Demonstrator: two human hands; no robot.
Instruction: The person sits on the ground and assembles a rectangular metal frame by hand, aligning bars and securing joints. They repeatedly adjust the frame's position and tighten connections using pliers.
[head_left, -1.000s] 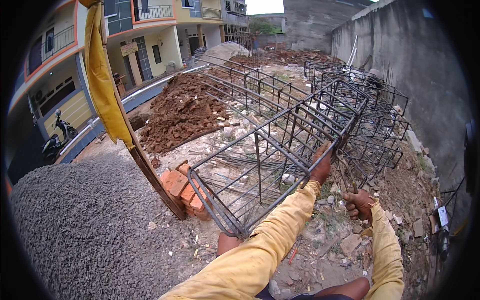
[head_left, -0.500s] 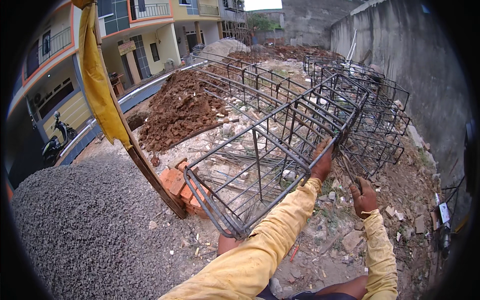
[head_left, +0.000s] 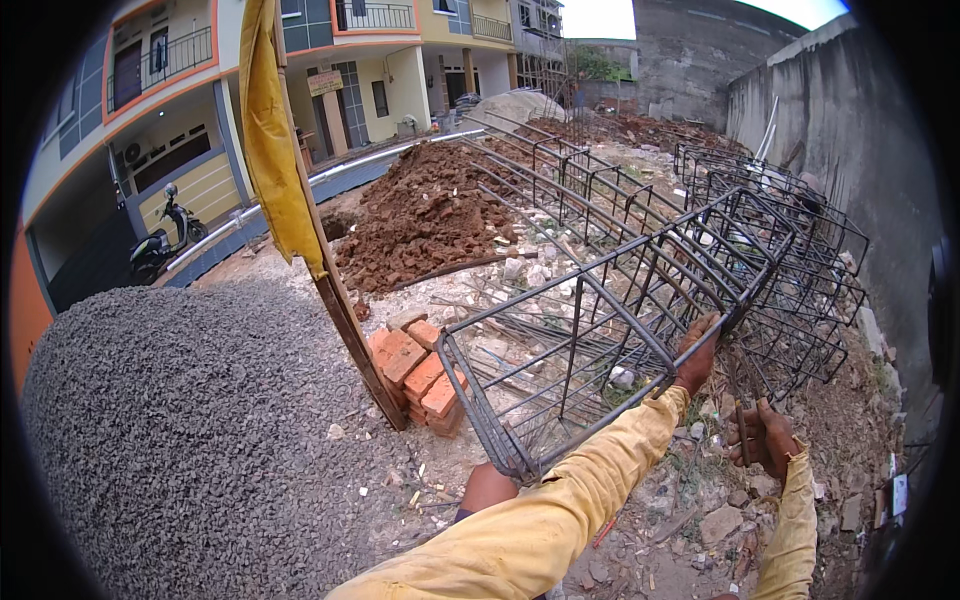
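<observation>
gravel heap [head_left: 190,430]: grey, fills the lower left ground
brick stack [head_left: 420,372]: reddish bricks piled at the foot of the leaning post
wooden post [head_left: 345,320]: tilted, a yellow cloth [head_left: 272,140] hanging down its upper part
earth mound [head_left: 425,210]: red-brown, broken rubble, beyond the bricks
motor scooter [head_left: 160,240]: parked by the house at the left
houses [head_left: 250,60]: yellow and grey fronts with balconies
concrete wall [head_left: 830,110]: grey, along the right side
far rebar cages [head_left: 800,240]: stacked near that wall
</observation>
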